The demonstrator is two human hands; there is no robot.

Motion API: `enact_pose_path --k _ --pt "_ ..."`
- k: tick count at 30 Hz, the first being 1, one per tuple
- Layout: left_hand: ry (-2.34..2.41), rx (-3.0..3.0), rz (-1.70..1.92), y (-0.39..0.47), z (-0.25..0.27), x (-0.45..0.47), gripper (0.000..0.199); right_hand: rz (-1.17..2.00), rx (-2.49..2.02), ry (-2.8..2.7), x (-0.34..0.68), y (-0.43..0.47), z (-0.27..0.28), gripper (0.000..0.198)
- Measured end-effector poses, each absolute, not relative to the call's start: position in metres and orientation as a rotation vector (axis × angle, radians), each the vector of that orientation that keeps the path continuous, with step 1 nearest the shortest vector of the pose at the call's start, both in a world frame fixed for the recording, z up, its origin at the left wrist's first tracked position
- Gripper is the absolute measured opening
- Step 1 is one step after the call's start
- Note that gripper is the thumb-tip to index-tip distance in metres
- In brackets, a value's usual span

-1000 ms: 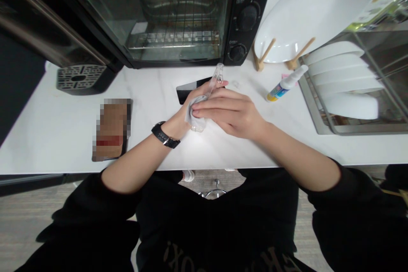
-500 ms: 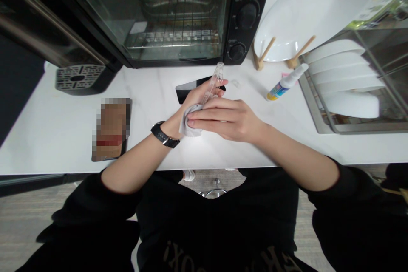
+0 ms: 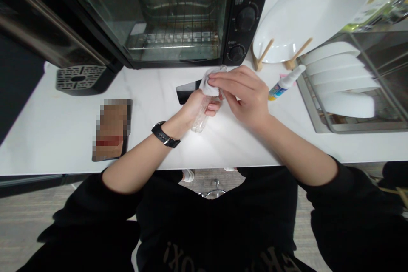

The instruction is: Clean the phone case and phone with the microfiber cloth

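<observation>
My left hand (image 3: 195, 108) is closed around a see-through plastic phone case (image 3: 200, 120), tilted above the counter. The case's lower end shows below my fingers, and its far end is partly covered. In my right hand (image 3: 247, 95), fingertips pinch a small white cloth (image 3: 209, 86), which lies against the upper part of the case. Just behind my left hand, a dark phone (image 3: 186, 92) rests flat on the counter, partly hidden by the hand and the cloth. A white spray bottle (image 3: 283, 85) with a blue and yellow label stands to the right of my right hand.
Behind my hands stands a black toaster oven (image 3: 234, 53). A device with a blurred screen (image 3: 111, 129) lies on the white counter (image 3: 63, 136) at left, near a drip tray (image 3: 79, 78). At right are a large white plate (image 3: 306, 17) and a dish rack (image 3: 310, 102) with bowls.
My right hand and the cloth have moved away from me, from the case's near end to its far end. My left hand still grips the case.
</observation>
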State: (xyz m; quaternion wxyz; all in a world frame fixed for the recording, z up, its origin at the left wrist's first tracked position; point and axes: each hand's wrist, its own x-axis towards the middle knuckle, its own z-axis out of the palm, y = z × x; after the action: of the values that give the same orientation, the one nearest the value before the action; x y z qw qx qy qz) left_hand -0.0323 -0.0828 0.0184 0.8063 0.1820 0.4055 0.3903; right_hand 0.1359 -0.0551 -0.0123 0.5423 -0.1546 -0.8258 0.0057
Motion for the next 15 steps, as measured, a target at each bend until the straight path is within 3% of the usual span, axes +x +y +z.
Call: enact_pose_path --k 9,15 --pt "0.9 0.389 0.794 -0.081 0.021 -0.03 0.031 0.039 -0.452 -1.952 0.137 -0.054 -0.014 0.038" --pt "0.84 0.406 0.983 -0.083 0.002 -0.035 0.038 0.128 -0.304 -2.047 0.131 -0.064 -0.011 0.038"
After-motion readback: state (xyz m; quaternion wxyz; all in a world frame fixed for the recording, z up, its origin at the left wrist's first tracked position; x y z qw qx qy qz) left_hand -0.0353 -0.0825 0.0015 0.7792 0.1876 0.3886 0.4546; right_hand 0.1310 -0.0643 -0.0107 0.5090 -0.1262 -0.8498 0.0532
